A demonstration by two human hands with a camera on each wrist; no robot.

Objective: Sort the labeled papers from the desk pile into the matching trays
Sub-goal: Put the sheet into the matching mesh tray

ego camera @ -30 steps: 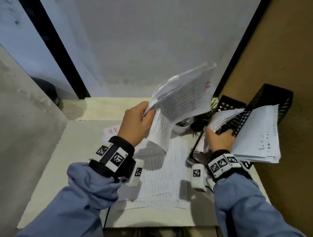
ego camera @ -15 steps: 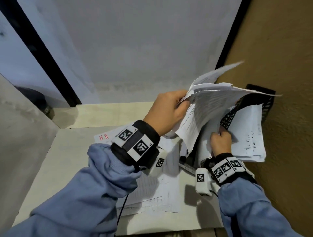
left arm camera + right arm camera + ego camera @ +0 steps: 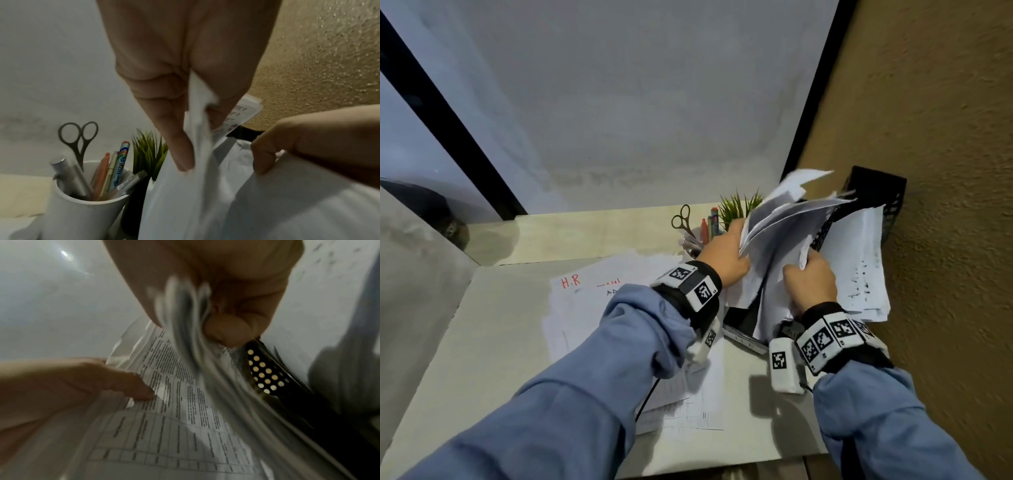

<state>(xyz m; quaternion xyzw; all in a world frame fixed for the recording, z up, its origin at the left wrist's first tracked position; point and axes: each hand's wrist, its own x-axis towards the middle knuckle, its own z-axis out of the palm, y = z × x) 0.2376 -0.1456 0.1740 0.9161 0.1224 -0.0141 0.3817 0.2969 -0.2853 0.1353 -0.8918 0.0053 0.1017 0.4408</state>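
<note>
Bench point(image 3: 482, 342): pale top against a textured wall.
Desk pile point(image 3: 599, 308): loose printed sheets lying flat, top one marked "H.R" in red; unsorted, so work remains.
Trays point(image 3: 876, 192): black perforated stack at the bench's right edge, already carrying filed sheets point(image 3: 859, 267) that overhang the front.
Sheaf of papers point(image 3: 784, 226): raised at the tray mouths, not yet seated.
Left hand point(image 3: 722, 257): pinching the sheaf's near edge.
Right hand point(image 3: 810, 282): gripping a bundle of sheet edges between thumb and fingers.
Pen cup point(image 3: 82, 203): scissors point(image 3: 681, 217) and markers, beside a small plant point(image 3: 739, 205).
</note>
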